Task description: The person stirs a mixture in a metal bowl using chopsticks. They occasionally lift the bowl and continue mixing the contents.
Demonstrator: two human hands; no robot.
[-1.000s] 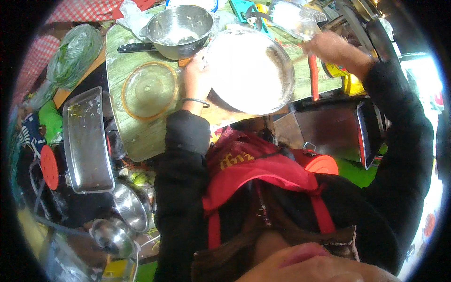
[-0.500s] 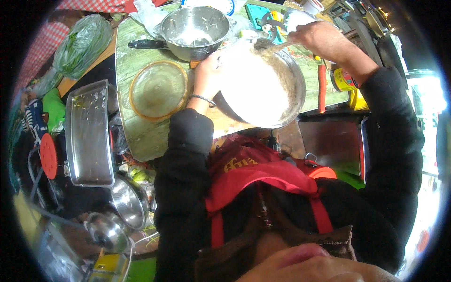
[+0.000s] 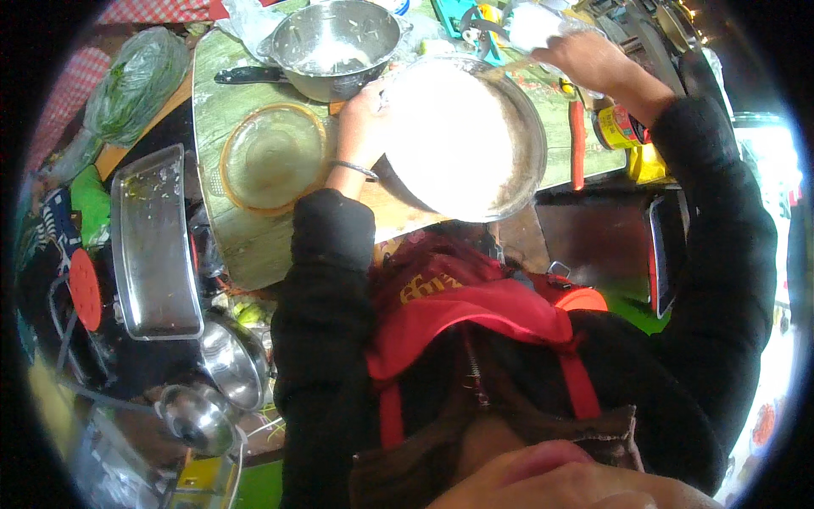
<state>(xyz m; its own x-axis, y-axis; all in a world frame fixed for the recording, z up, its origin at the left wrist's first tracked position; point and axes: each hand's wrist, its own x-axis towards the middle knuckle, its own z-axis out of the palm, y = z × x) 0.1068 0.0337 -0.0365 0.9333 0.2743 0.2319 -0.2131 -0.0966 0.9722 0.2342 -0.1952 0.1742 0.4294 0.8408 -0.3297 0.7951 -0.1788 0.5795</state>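
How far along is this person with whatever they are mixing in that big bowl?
Midway, it seems. The large metal bowl already holds a pale white mix. The left hand grips its rim while the right hand works a utensil at the far edge. The amber glass plate and long steel tray beside it hold none of the mix.

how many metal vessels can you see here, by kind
large round steel basins: 2 — one with white batter held by the left hand, one behind
rectangular steel tray: 1
small steel bowls at lower left: 2
total: 5
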